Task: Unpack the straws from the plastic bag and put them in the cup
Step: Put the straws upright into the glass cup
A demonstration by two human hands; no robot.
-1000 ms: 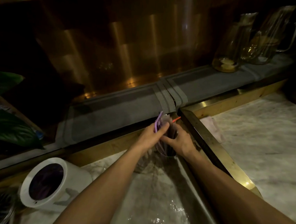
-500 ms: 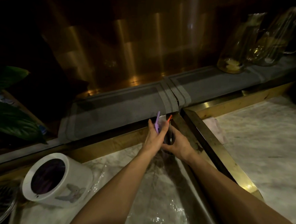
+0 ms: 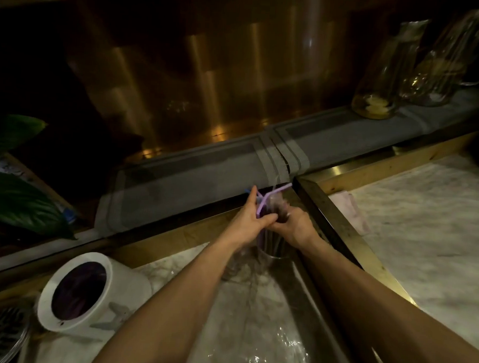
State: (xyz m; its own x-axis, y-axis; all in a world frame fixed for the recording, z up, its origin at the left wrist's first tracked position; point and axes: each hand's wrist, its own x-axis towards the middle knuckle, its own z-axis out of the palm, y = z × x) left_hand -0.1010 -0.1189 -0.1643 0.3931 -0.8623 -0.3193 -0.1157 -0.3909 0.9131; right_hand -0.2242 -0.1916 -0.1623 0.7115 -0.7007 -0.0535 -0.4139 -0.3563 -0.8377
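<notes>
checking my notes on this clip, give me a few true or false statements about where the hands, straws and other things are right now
1. Both hands are together at the bundle of straws. True: the left hand and right hand meet around the straws over a clear cup.
2. A purple straw's bent tip points toward the right. True: the purple straw angles right above the hands.
3. The white container lies to the right of the arms. False: the white container sits on the left, its dark opening facing the camera.
4. The glass pitchers stand on the marble counter next to the hands. False: the glass pitchers stand far back on the right, on the grey mat.
</notes>
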